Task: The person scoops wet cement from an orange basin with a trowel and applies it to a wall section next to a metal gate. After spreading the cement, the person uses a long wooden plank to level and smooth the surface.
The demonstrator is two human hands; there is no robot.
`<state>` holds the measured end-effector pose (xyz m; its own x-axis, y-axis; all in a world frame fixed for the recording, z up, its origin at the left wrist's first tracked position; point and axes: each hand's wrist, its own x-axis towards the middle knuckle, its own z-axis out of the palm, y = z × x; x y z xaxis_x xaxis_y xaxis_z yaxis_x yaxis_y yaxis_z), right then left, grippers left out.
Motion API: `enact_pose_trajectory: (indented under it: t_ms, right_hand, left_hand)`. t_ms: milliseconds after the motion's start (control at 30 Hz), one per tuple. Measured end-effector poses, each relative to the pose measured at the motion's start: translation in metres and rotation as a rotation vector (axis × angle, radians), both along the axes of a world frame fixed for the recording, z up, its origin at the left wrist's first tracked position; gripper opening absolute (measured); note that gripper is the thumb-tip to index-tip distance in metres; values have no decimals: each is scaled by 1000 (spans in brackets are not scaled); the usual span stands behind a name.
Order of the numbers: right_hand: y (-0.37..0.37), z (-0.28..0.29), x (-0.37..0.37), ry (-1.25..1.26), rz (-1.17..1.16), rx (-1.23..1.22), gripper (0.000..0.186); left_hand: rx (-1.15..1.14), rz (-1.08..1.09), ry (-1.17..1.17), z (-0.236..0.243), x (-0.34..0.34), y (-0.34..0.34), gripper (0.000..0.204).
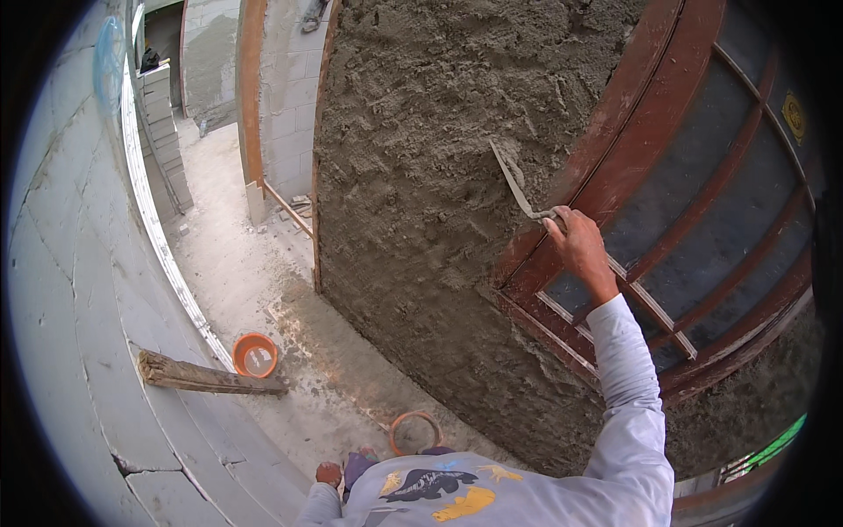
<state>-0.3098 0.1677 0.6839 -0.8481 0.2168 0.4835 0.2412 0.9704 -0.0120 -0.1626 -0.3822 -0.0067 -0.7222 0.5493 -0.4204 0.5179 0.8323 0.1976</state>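
My right hand point(581, 250) is closed around the handle of a trowel point(512, 176). The trowel's thin blade points up and to the left, edge-on, against rough wet grey mortar point(421, 167) on the wall. Just beside this hand runs the reddish-brown wooden frame point(606, 167) of a window with dark panes. Low in the view, by my body, my left hand point(329, 474) is curled up small. Its fingers are folded, and whatever they may hold is hidden.
An orange bucket point(255, 355) stands on the dusty floor to the left, and another orange-rimmed bucket point(415, 432) is near my feet. A wooden beam point(206, 375) juts from the grey block wall point(88, 290). Farther off, a wooden door post point(251, 97) rises beside a passage.
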Motion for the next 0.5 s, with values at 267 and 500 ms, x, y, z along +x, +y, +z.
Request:
enact_pose_trajectory:
  t_ms: [267,500]
  right_hand:
    - [-21,69,67,76,-250,387,31]
    - [-92,117,27,132,295,204,36]
  left_hand:
    - [-156,124,-126,14,2,-35,31]
    - [772,1241,-289,20,10,10,9]
